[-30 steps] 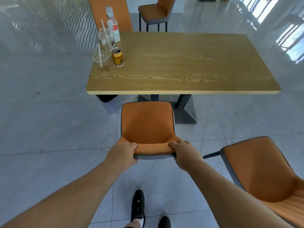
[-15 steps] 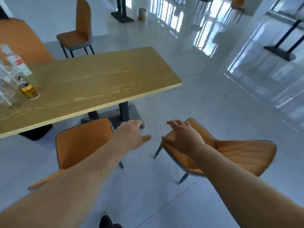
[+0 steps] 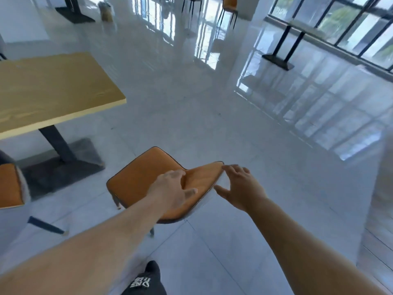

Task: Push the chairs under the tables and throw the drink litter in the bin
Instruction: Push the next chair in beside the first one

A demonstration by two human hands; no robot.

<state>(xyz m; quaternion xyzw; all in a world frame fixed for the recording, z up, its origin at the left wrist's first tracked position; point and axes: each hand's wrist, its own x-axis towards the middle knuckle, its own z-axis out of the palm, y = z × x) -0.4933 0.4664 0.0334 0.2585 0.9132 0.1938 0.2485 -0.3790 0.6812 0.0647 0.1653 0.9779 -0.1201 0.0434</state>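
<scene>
The orange chair [image 3: 148, 184] stands out on the floor just beside the table [image 3: 53, 90], not yet pushed under, and I have my left hand [image 3: 170, 192] and right hand [image 3: 240, 188] spread open over its backrest, gripping nothing.
</scene>
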